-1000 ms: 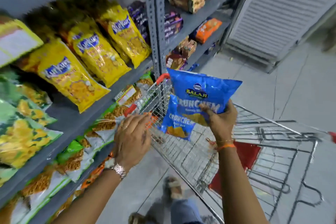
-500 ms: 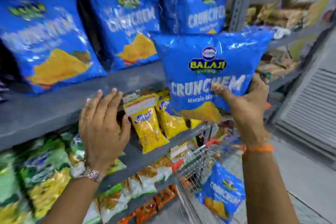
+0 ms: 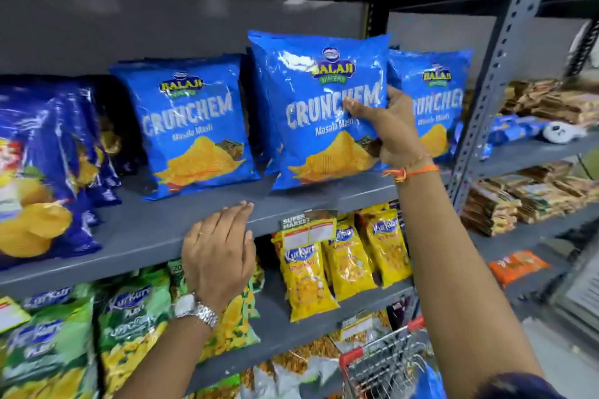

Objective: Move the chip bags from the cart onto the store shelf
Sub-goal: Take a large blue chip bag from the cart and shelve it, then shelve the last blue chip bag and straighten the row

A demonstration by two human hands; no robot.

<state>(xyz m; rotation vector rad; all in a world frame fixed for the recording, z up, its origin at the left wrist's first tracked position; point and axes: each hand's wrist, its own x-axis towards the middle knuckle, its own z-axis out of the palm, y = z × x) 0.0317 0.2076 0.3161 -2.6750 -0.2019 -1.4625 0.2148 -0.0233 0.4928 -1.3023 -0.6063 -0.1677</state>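
The right hand (image 3: 390, 129) grips a blue chip bag (image 3: 324, 107), standing it on the gray shelf (image 3: 146, 230) between two like it. The left hand (image 3: 220, 249) lies flat and empty on the shelf edge. In the cart (image 3: 385, 363), something blue shows, maybe another bag left.

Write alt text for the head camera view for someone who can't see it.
A right hand stands a blue Crunchem chip bag on a grey store shelf between two matching bags, while the left hand rests flat on the shelf's front edge. A cart shows below.
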